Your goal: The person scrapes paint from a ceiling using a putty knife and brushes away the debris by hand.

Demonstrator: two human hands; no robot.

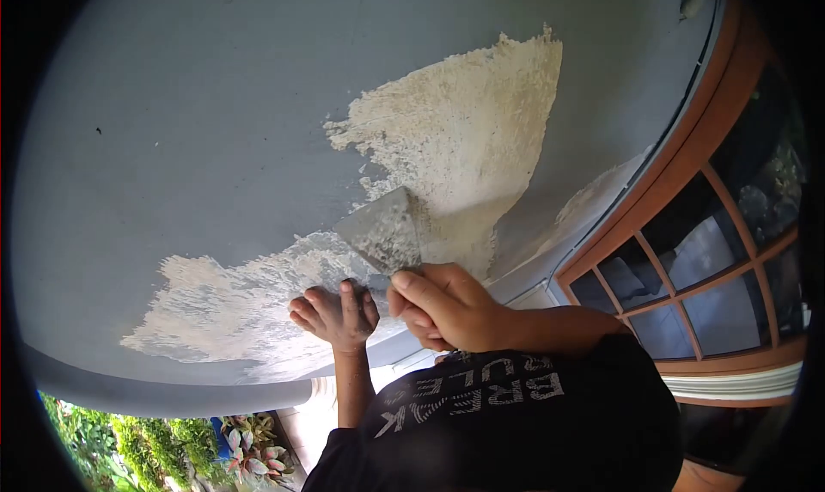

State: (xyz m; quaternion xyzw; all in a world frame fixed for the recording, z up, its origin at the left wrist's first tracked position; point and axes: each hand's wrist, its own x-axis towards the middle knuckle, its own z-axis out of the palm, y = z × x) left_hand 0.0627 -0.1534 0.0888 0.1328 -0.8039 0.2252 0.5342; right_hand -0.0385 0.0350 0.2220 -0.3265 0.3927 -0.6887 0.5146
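Note:
My right hand (451, 307) is closed around a putty knife (387, 230), its thumb toward the base of the grey-smeared metal blade. The blade lies against the grey wall (215, 148), at the inner edge of a large cream patch (464, 122) with ragged borders. To the left, my left hand (337, 316) has its fingers apart and holds nothing; the fingertips are on or close to the wall, over a lower whitish, scraped patch (215, 307). The handle of the putty knife is hidden inside my right hand.
On the right is a brown-framed window (683, 294) with several panes. Another pale patch (593, 200) runs along the wall near that frame. Green plants (155, 445) and a pink-leaved plant (256, 458) stand at the lower left, beside a tiled floor (301, 432).

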